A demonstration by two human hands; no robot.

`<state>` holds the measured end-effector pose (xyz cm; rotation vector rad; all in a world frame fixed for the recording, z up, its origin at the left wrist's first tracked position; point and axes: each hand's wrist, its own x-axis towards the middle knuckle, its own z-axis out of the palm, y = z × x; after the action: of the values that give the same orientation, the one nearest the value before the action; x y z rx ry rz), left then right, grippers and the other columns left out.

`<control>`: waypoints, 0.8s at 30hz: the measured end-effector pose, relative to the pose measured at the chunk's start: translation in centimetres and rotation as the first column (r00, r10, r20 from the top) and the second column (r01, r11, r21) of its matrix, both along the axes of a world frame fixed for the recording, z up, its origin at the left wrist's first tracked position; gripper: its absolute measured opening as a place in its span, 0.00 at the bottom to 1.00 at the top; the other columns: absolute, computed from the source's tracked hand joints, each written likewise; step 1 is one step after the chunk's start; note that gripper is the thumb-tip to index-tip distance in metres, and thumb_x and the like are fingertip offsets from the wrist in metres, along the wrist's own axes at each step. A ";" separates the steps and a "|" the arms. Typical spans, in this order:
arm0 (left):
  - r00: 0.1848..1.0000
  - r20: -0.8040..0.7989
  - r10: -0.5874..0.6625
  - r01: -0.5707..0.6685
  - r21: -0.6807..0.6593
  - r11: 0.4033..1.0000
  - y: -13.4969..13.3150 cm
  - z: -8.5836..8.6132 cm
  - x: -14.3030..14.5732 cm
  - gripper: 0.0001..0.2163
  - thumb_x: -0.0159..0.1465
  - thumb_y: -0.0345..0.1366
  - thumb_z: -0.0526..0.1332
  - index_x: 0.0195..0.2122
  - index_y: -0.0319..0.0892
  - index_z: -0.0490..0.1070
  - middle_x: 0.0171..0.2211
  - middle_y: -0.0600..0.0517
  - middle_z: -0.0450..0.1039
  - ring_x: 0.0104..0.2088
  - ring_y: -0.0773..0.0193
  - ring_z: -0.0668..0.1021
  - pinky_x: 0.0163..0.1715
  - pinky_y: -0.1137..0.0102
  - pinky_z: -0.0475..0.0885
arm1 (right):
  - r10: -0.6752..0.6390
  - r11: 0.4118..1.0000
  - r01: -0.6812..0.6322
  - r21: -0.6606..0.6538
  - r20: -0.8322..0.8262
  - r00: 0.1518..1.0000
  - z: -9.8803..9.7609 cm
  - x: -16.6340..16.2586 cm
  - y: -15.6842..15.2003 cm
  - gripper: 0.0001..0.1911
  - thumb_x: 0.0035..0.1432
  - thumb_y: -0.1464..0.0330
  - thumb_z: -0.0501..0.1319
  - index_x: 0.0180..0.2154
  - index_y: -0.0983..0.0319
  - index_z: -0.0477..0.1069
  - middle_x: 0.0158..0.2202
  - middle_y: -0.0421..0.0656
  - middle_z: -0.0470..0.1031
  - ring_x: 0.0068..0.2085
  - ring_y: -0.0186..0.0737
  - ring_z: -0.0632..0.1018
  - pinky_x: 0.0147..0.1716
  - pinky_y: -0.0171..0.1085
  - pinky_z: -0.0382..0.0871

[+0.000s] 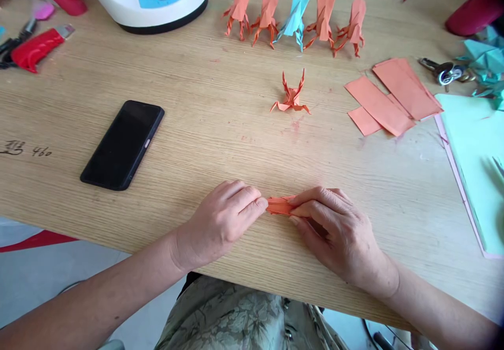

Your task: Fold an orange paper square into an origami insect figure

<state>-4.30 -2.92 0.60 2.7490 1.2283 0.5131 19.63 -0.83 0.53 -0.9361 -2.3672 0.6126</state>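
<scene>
A small folded strip of orange paper (279, 205) lies low at the table's front edge, between my two hands. My left hand (226, 216) is closed, its thumb and fingers pinching the strip's left end. With thumb and fingertips, my right hand (334, 229) grips the right end, hiding that part of the paper. Beyond the hands stands an orange origami figure (291, 99) with two raised, twisted points and two legs spread sideways.
Behind stand several orange origami figures (323, 14) and a blue one (297, 14). Orange paper rectangles (380, 106) lie at right, near a mint sheet (476, 166) and keys (444, 72). A black phone (122, 145) lies left; a white device (157, 3) stands behind it.
</scene>
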 end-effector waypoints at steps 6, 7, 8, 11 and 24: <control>0.992 0.053 0.112 -0.107 -0.088 0.990 -0.3 0.0 0.0 0.08 0.73 0.30 0.55 0.38 0.39 0.72 0.34 0.50 0.72 0.36 0.62 0.73 0.41 0.65 0.71 | -0.070 0.995 0.069 -0.077 -0.005 0.998 0.1 -0.4 0.0 0.06 0.65 0.76 0.59 0.35 0.61 0.72 0.38 0.43 0.77 0.37 0.36 0.77 0.38 0.40 0.67; 0.991 0.057 0.123 -0.118 -0.097 0.988 -0.3 0.0 0.0 0.08 0.73 0.30 0.54 0.38 0.39 0.72 0.35 0.50 0.72 0.37 0.62 0.74 0.41 0.64 0.71 | -0.077 0.994 0.076 -0.080 -0.001 0.997 0.1 -0.4 0.0 0.06 0.65 0.75 0.59 0.35 0.61 0.71 0.38 0.43 0.77 0.37 0.37 0.77 0.38 0.40 0.67; 0.989 0.059 0.134 -0.128 -0.101 0.987 -0.4 0.0 0.0 0.09 0.74 0.31 0.54 0.38 0.39 0.72 0.35 0.50 0.72 0.37 0.62 0.73 0.42 0.64 0.71 | -0.083 0.993 0.083 -0.079 0.003 0.997 0.1 -0.5 0.0 0.06 0.65 0.75 0.59 0.34 0.61 0.71 0.38 0.43 0.77 0.37 0.37 0.77 0.38 0.40 0.67; 0.984 0.074 0.164 -0.155 -0.121 0.981 -0.4 -0.1 0.0 0.10 0.74 0.32 0.53 0.37 0.39 0.71 0.36 0.49 0.72 0.37 0.62 0.73 0.41 0.63 0.70 | -0.093 0.993 0.094 -0.072 0.014 0.996 0.2 -0.5 -0.1 0.05 0.65 0.73 0.60 0.34 0.61 0.71 0.38 0.43 0.77 0.37 0.36 0.76 0.38 0.40 0.67; 0.949 0.194 0.249 -0.206 -0.217 0.954 -0.6 -0.2 0.2 0.05 0.71 0.28 0.56 0.37 0.40 0.70 0.39 0.49 0.70 0.39 0.63 0.75 0.42 0.64 0.71 | -0.155 0.981 0.162 -0.109 0.074 0.985 0.4 -1.0 -0.2 0.06 0.65 0.71 0.60 0.34 0.60 0.69 0.35 0.41 0.74 0.33 0.36 0.72 0.34 0.39 0.65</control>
<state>-4.12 -3.48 0.37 2.3322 1.4616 0.6583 18.66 -1.00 0.91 -1.1995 -2.3057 0.6693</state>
